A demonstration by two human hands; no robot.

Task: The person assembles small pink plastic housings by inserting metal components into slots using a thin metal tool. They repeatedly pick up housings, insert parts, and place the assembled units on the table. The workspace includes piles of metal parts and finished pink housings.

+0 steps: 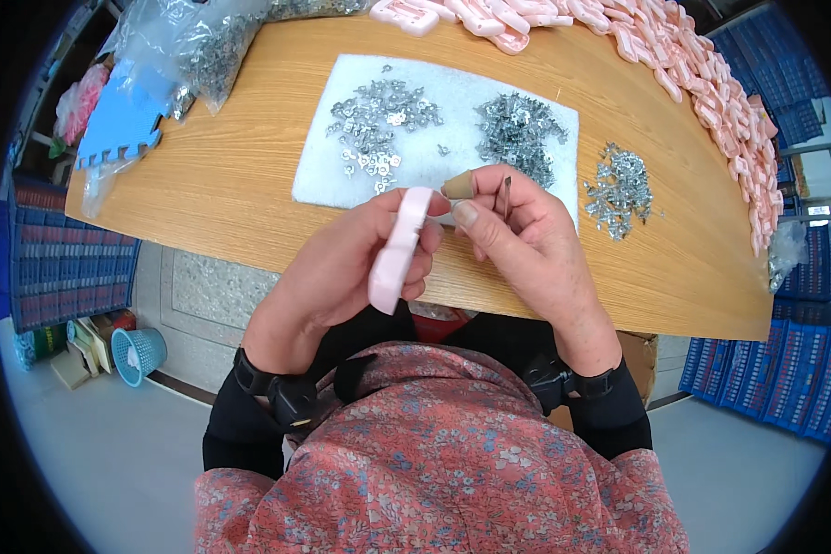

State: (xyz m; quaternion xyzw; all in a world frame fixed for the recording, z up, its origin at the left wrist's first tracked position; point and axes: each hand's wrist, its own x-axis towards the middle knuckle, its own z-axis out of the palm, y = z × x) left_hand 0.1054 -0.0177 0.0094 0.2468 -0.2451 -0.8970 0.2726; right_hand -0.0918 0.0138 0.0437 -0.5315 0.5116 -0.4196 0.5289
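Note:
My left hand [346, 249] is closed around a pale pink plastic shell [399, 254], held tilted on edge above the table's near side. Close to the shell's upper end, my right hand [531, 235] has its thumb and index finger pinched together. A tan finger cot [458, 186] covers that index fingertip. Between the right hand's fingers a slim dark metal tool [505, 196] sticks up; its lower part is hidden. Whether a small part sits in the pinch is too small to tell. Beyond the hands, a white foam pad [319, 175] carries small metal pieces.
Flat metal tabs [379, 120] and a denser heap of metal parts [517, 134] lie on the pad. Small metal bits [619, 189] are heaped to its right. Pink shells [656, 51] line the table's far right edge. A plastic bag of parts [217, 60] and blue foam mat [125, 115] sit left.

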